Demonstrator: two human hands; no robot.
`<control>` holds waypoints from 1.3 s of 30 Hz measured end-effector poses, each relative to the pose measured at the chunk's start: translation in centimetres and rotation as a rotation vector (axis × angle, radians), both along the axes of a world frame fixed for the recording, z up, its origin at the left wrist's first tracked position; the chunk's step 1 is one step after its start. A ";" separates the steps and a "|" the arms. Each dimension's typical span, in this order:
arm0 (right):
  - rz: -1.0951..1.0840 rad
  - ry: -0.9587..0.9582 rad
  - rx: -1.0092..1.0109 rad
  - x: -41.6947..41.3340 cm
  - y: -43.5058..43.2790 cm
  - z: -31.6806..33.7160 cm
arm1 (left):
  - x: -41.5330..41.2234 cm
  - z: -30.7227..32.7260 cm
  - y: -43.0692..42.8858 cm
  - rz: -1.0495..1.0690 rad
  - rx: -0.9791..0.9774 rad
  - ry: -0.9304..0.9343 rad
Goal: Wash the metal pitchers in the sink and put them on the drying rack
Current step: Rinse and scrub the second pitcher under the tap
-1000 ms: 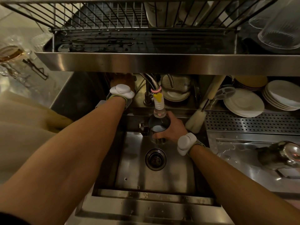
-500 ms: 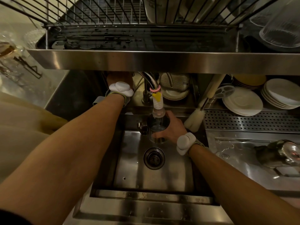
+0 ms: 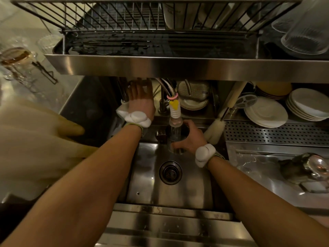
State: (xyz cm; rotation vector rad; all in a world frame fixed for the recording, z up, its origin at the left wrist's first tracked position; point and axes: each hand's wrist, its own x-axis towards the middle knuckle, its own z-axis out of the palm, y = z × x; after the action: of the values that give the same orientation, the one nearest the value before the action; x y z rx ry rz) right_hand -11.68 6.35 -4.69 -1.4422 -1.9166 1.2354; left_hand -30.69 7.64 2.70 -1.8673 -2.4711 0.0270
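Your right hand [image 3: 191, 139] is wrapped round the pitcher [image 3: 175, 141] and holds it over the sink [image 3: 169, 191], right under the tap [image 3: 175, 111], so I think water can run straight in and rinse it. Your left hand [image 3: 140, 100] reaches up to the back beside the tap, likely to turn the water, but its finger ends hide under the shelf [image 3: 178, 66], so I cannot tell if it grips anything. The rack [image 3: 124, 24] sits just above, so the clean pitcher only needs a short lift.
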 end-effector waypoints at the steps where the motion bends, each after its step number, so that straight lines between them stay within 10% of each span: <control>1: 0.005 0.004 -0.006 -0.4 -0.2 0.1 | 0.2 -0.1 -0.7 -0.010 0.088 -0.007; 15: 0.050 -0.013 -0.047 -0.2 -1.3 -1.4 | -1.3 -6.0 -7.1 -0.046 -0.122 -0.499; 39: -0.103 -0.119 0.028 0.0 -0.8 -1.1 | -0.7 -6.1 -6.2 -0.188 -0.253 -0.641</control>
State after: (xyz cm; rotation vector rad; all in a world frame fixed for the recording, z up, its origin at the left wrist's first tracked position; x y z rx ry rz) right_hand -11.66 5.51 -5.82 -1.6108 -1.9018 1.0940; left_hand -31.41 1.48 -3.40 -2.5384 -2.7515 -0.3317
